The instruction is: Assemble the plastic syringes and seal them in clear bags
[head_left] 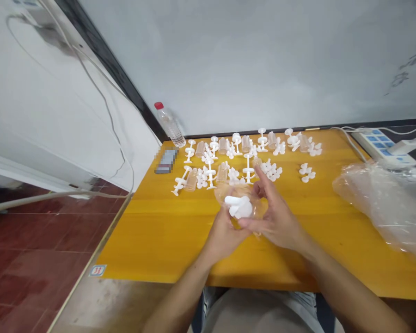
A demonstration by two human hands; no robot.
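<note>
The left hand cupped a clear, crinkly plastic bag holding glossy white plastic pieces, its fingers closed round the near left side, apparently to support the weight. The right hand stood half open at the other side, thumb and forefinger spread, perhaps to steady the bag or widen its mouth. Both were above the yellow-brown wooden table. Behind them, white plastic spindles with round discs, clear ribbed plastic cylinders and small white knobbly pieces lay in rows, seemingly grouped as sets. The left fingertips were hidden behind the bag; whether the right hand pinched its film could not be told. A large clear plastic bag was cut off at the right edge.
</note>
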